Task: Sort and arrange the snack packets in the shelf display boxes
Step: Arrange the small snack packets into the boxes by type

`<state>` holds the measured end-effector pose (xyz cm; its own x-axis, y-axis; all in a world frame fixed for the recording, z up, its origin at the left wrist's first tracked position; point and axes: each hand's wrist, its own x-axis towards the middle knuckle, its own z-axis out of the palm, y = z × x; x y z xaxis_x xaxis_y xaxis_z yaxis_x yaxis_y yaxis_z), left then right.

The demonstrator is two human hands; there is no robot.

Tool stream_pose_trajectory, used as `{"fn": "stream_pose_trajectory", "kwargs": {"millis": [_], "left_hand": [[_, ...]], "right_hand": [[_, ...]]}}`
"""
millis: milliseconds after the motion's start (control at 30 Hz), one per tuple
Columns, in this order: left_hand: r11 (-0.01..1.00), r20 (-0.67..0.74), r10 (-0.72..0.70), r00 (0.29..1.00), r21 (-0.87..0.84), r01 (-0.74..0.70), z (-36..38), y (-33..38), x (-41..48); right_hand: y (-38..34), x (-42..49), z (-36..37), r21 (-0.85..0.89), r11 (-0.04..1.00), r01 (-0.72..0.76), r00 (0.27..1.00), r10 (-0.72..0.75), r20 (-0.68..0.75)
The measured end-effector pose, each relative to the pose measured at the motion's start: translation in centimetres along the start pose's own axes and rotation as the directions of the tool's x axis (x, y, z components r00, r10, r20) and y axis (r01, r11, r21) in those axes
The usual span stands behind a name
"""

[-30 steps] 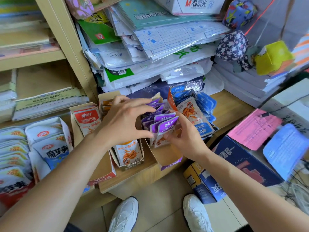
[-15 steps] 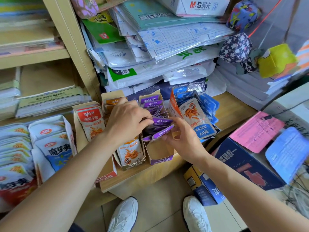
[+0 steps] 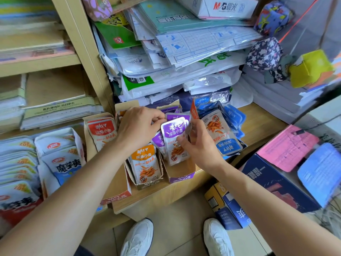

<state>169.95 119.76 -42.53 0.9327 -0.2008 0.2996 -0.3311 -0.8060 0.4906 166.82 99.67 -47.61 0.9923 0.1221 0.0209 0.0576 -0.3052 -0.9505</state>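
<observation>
Several purple snack packets (image 3: 174,134) stand upright in a purple-fronted cardboard display box (image 3: 181,177) on the wooden shelf. My left hand (image 3: 137,129) grips the packets from the left and top. My right hand (image 3: 200,145) pinches the front purple packet at its right edge. Left of that box stands a box of orange packets (image 3: 144,164), and further left a red box with red packets (image 3: 101,129). To the right, blue packets (image 3: 224,134) lie loose in a pile.
White and blue snack bags (image 3: 60,159) fill boxes at the far left. Stacked papers and plastic sleeves (image 3: 184,52) tower behind the boxes. A dark blue carton (image 3: 273,183) with pink and blue sheets sits at the right. My white shoes (image 3: 140,237) stand on the tiled floor below.
The purple packets lay tipped flat in the box half a second ago; now both hands have raised them upright, with the front packet's face showing.
</observation>
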Motion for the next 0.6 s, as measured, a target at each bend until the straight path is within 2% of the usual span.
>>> {"fn": "stream_pose_trajectory", "kwargs": {"millis": [200,267,333,367,467,600], "left_hand": [[0.996,-0.025,-0.047,0.999,-0.078,0.045,-1.5,0.2,-1.7],[0.995,0.005,0.015,1.000,0.095,-0.015,-1.8,0.3,-3.0],[0.936,0.030,0.074,0.997,0.344,-0.079,-1.8,0.4,-3.7],[0.913,0.041,0.068,0.997,0.399,-0.079,-1.7,0.4,-3.6],[0.931,0.010,0.077,0.997,0.357,-0.075,-0.9,0.0,-3.1],[0.960,-0.088,0.127,0.988,0.262,-0.100,0.2,-0.3,-2.3]], "right_hand": [[0.4,-0.3,0.1,-0.042,0.996,-0.082,0.995,0.085,0.058],[0.3,-0.4,0.2,-0.065,0.996,-0.066,0.995,0.071,0.068],[0.1,-0.4,0.1,-0.061,0.997,-0.049,0.997,0.053,0.063],[0.0,-0.4,0.0,-0.049,0.998,-0.047,0.996,0.051,0.067],[0.0,-0.4,0.0,-0.009,0.999,-0.032,0.993,0.033,0.114],[0.2,-0.4,0.3,-0.078,0.997,0.013,0.991,-0.003,0.131]]}}
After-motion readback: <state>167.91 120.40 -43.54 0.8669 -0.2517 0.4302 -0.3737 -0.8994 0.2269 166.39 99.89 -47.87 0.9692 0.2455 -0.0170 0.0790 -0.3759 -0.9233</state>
